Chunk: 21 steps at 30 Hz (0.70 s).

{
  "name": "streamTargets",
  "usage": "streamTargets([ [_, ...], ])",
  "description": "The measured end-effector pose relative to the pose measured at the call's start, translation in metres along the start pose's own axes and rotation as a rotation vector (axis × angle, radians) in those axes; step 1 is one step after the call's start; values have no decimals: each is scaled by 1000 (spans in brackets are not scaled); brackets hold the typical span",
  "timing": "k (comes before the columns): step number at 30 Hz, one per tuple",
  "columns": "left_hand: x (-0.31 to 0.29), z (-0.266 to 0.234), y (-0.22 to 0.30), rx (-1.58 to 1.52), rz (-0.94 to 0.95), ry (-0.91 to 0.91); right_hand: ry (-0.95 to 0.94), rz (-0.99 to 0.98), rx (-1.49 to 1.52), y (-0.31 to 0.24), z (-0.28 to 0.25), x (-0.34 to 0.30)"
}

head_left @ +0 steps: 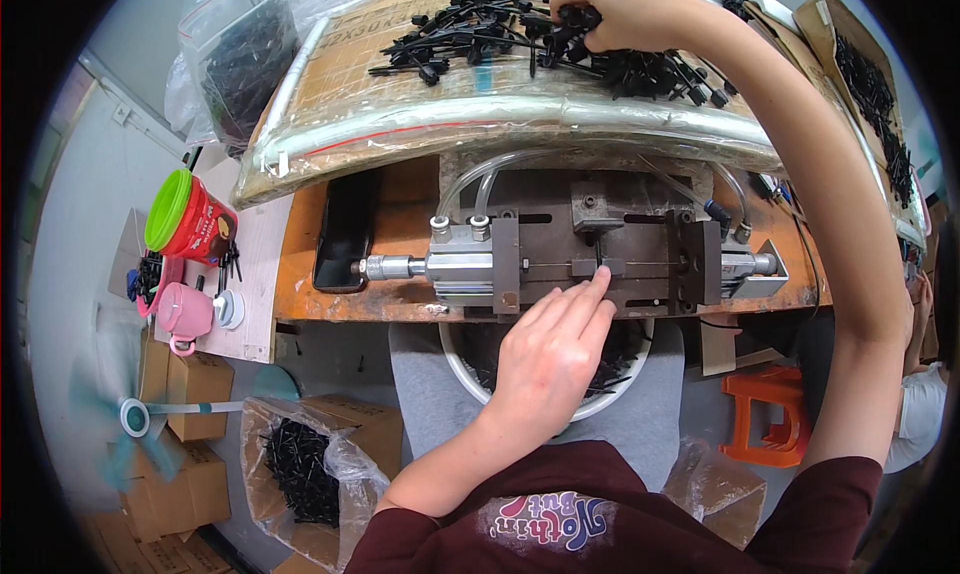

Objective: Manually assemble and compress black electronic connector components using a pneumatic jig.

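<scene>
My left hand (550,349) reaches over the near edge of a metal clamping fixture (545,236). Its fingers are stretched out, with the index fingertip on a small dark block (580,268) at the fixture's middle. A slim black piece seems to stand in that block, partly hidden by the finger. Up on the cardboard shelf, my right hand (635,12) pinches black plastic pieces (575,26) with knobbed heads and thin stems. It is at the pile (460,34); how many pieces it holds I cannot tell.
Pneumatic cylinders (460,274) with clear hoses (465,179) flank the fixture. A white bucket (640,359) of black pieces sits below the bench edge. At left stand a red tub (205,224), pink cup (185,309), spinning fan (133,417) and lined box (300,469); an orange stool (765,414) is at right.
</scene>
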State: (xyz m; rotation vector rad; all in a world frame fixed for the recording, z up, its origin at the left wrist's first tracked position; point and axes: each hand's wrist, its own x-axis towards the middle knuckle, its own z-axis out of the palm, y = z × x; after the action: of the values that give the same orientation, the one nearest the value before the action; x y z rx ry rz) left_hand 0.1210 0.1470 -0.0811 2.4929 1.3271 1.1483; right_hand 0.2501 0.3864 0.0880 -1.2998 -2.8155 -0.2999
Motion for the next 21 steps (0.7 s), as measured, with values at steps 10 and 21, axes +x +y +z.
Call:
streamTargets([
  [10,-1,1,-5,-33,-35,-37,200,349,881,37,-31,-24],
  [21,-4,-2,-1,-28,-70,-67,492,348,1425,70,-6,-49],
])
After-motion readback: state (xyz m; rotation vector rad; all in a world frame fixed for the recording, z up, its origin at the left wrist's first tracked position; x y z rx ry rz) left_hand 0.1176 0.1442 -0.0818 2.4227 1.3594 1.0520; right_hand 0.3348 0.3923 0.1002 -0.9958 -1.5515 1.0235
